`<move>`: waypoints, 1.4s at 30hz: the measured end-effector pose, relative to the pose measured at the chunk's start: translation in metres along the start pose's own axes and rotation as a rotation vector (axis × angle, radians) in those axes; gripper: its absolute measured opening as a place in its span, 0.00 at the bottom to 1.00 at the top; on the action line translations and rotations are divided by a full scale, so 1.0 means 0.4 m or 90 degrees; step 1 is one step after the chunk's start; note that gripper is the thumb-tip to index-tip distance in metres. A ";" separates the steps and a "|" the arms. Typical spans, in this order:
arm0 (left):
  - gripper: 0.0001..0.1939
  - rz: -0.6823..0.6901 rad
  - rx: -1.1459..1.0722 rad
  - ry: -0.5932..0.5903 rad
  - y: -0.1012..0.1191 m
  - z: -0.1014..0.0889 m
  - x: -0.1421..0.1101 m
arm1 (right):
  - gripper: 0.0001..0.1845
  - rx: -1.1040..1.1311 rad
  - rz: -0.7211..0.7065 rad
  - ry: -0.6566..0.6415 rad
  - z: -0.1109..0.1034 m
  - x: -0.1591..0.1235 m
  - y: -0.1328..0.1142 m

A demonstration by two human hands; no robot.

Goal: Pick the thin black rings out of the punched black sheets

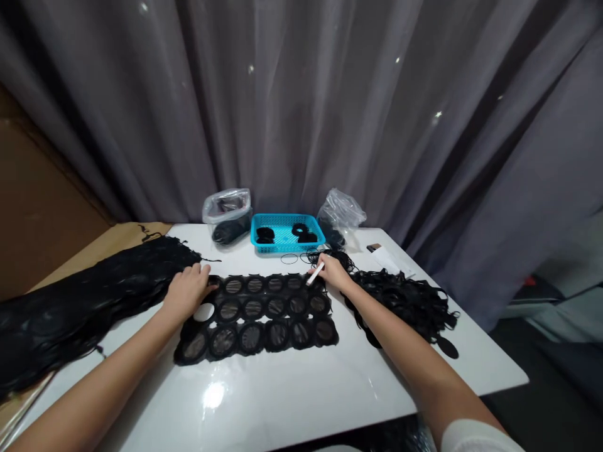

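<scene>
A black sheet (276, 307) with rows of round rings, sheer in their middles, lies flat on the white table. My left hand (190, 290) rests on its upper left corner, thumb apart from the fingers. Just below that hand is a white round spot (204, 312), where one ring's middle differs from the others. My right hand (332, 271) grips a slim white stick-like tool (315, 274), its tip pointing down at the sheet's upper right part. Thin black loops (289, 258) lie on the table beyond the sheet.
A blue basket (288, 249) with black rings stands at the back between two clear plastic bags (227, 213) (343, 210). A heap of black strips (409, 304) lies right, a stack of black sheets (89, 295) left. Beside a brown cardboard panel (42, 169) hangs a grey curtain (301, 113).
</scene>
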State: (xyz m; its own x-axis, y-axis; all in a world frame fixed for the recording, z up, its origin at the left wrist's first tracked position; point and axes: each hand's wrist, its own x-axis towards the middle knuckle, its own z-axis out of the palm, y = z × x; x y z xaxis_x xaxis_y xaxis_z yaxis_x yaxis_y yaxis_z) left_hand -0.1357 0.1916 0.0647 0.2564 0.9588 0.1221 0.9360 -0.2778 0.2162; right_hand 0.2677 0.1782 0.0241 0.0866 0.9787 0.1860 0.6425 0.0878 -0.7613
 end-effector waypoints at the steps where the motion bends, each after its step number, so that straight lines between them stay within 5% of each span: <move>1: 0.13 0.023 0.013 0.012 0.025 0.005 -0.008 | 0.21 -0.005 -0.013 0.031 -0.015 -0.003 0.001; 5: 0.17 0.199 -0.009 -0.045 0.181 0.073 -0.028 | 0.23 0.114 0.010 0.110 -0.058 -0.023 -0.001; 9: 0.26 0.385 -0.077 -0.105 0.347 0.176 -0.045 | 0.33 0.314 0.092 -0.001 -0.038 -0.034 -0.001; 12: 0.31 0.415 -0.099 -0.105 0.401 0.227 -0.053 | 0.32 0.371 0.087 -0.068 -0.011 -0.046 0.015; 14: 0.33 0.410 -0.103 -0.106 0.404 0.245 -0.056 | 0.31 0.392 0.112 -0.057 -0.010 -0.056 0.031; 21: 0.32 0.435 -0.050 -0.032 0.382 0.266 -0.064 | 0.24 0.489 0.191 0.180 -0.074 -0.069 0.059; 23: 0.32 0.440 -0.036 -0.027 0.385 0.268 -0.065 | 0.20 0.485 0.164 0.155 -0.075 -0.073 0.040; 29: 0.31 0.441 -0.033 -0.021 0.389 0.268 -0.065 | 0.13 0.334 0.082 -0.155 -0.023 -0.095 -0.011; 34: 0.30 0.444 -0.032 -0.022 0.390 0.265 -0.066 | 0.06 0.154 0.034 -0.143 -0.005 -0.090 0.018; 42: 0.31 0.447 -0.028 -0.025 0.394 0.262 -0.065 | 0.07 0.175 0.060 -0.142 0.001 -0.087 0.041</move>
State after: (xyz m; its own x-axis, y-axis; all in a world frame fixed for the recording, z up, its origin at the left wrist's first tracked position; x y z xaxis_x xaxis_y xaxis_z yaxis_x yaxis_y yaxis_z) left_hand 0.0306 0.1291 -0.0060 0.8055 0.5534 0.2118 0.5356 -0.8329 0.1391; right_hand 0.2750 0.1455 0.0046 -0.0527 0.9986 -0.0094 0.4085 0.0129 -0.9127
